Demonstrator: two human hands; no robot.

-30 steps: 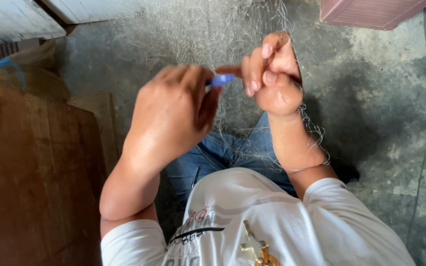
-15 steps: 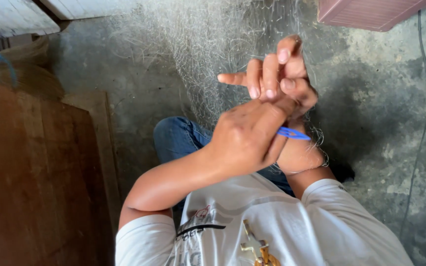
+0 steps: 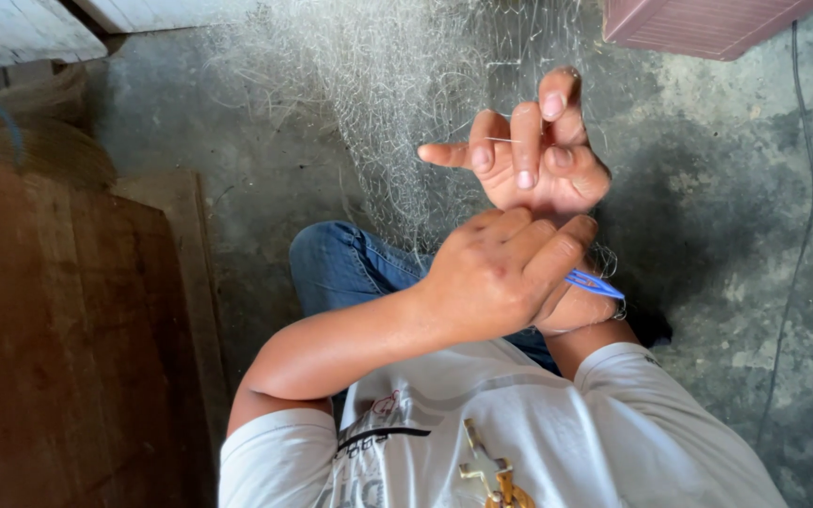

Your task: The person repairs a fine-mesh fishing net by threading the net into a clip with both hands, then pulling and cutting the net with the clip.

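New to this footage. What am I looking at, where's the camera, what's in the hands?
There is no machine here: a person works with two bare hands, and the one camera sits on their head, looking down past their white shirt and blue jeans.

The right hand is raised, its fingers curled into a fine pale fishing net; a thin strand crosses the fingers. The left hand reaches across below it and holds a slim blue tool, only its tip showing past the fingers, so I cannot tell exactly what it is.

The net hangs or spreads in front of the person over a grey concrete floor. A brown wooden board lies on the picture's left, a pink slatted object sits at top right, and a dark cable runs down the right side.
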